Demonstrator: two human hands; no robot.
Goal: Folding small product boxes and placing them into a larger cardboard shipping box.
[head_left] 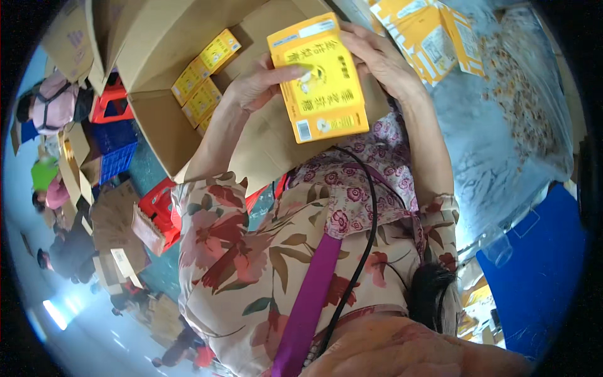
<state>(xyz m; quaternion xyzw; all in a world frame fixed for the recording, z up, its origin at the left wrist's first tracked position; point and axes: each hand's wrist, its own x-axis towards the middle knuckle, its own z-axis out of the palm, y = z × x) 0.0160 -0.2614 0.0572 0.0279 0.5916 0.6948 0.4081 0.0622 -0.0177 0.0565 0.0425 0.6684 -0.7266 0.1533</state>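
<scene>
A yellow carton (326,85) with printed faces is held up, slightly tilted, in front of my chest. My left hand (259,83) grips its left side, the thumb lying across the front and the other fingers behind. At the carton's upper right edge, my right hand (379,60) holds on with its fingers curled, partly hidden behind it. Below and behind the carton is a large open cardboard box (151,122). Several similar yellow cartons (202,100) stand in rows in its left part.
Flattened yellow carton blanks (433,47) lie at the upper right, beside a clear plastic bag (518,94) of small brownish pieces on a table. A blue panel (534,270) is at the lower right. At left are a red stool (160,210), a blue crate (116,160) and several people.
</scene>
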